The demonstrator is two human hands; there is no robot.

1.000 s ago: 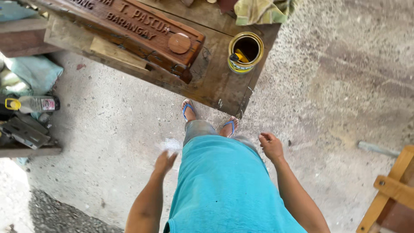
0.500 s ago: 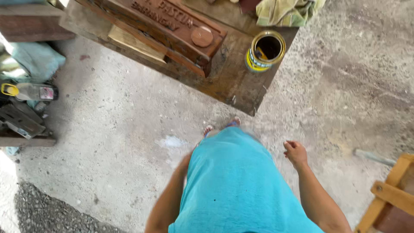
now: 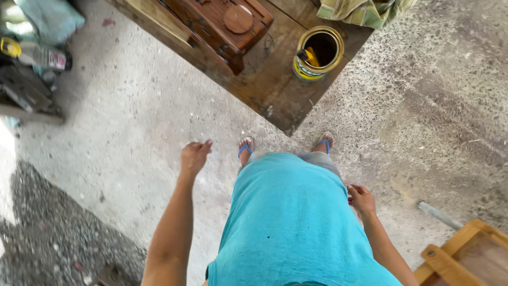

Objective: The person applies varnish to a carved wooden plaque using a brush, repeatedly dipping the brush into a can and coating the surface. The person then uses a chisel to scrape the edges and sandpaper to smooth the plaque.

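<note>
Fingers of left hand point(image 3: 194, 157) and right hand point(image 3: 362, 200) curl loosely, empty.

Daylight, even and bright, is filling the scene; overexposed glare is bleaching the concrete floor point(image 3: 6, 175) at the left edge. Soft shadow is lying under the wooden table point(image 3: 275, 90). Focus is holding sharp centrally; wide-angle stretching is bending the corners slightly.

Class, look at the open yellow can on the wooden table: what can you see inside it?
Inside the yellow can a yellow handle leans against the rim. The rest is dark; whatever liquid or tool tip lies below is hidden in shadow.
</note>
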